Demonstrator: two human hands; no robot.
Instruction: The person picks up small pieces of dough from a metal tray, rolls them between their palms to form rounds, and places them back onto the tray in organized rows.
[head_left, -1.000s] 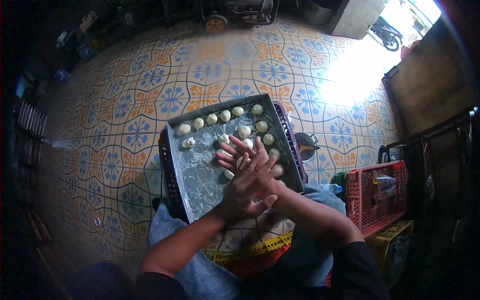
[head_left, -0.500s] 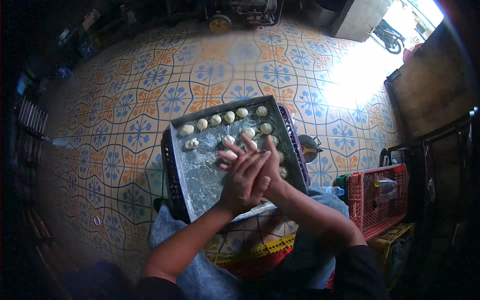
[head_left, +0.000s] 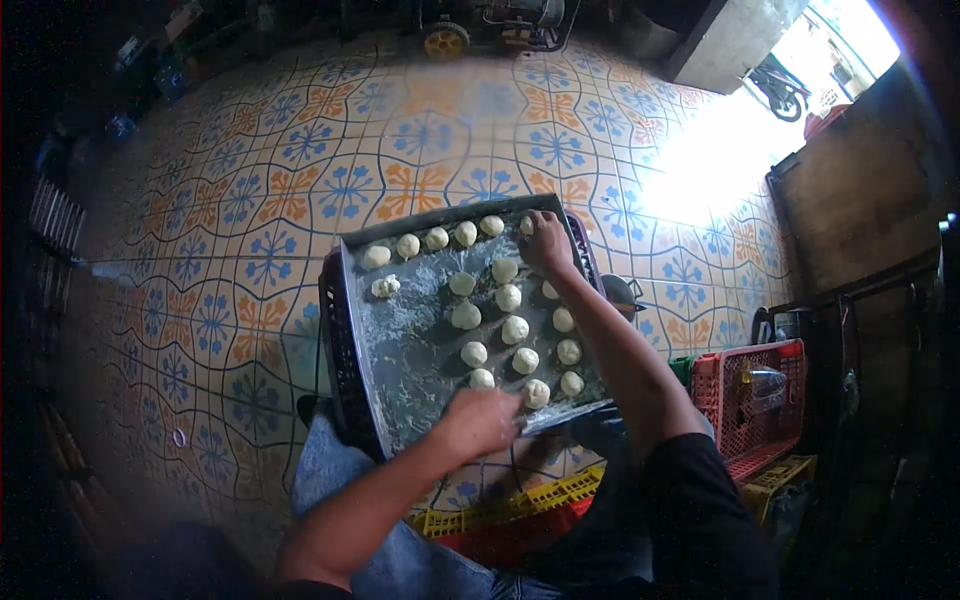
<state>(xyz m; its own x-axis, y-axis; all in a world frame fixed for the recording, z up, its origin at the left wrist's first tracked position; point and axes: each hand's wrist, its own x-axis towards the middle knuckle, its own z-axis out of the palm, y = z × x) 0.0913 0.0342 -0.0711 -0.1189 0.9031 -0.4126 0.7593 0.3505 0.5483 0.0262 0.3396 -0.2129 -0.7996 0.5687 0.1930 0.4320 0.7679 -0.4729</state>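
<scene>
A metal tray [head_left: 400,350] dusted with flour is seen resting on a dark crate [head_left: 338,350] above a patterned tiled floor [head_left: 250,200], with rows of dough balls [head_left: 515,329] set out on it.

Risk: the tray overhangs the crate toward the person's knees, and a downward press at its near edge could be judged enough to tip it and roll the balls off. The balls in the right-hand rows lie close together (some nearly touching), so a careless reach could flatten or stick neighbours.

The right hand [head_left: 547,238] is stretched to the far right corner, fingers curled down over a dough ball that is mostly hidden beneath them; whether it is gripped or merely touched cannot be told. The left hand [head_left: 480,420] lies at the near edge, fingers bent and loosely closed on the tray rim, with the nearest ball [head_left: 482,379] just beyond the knuckles.
</scene>
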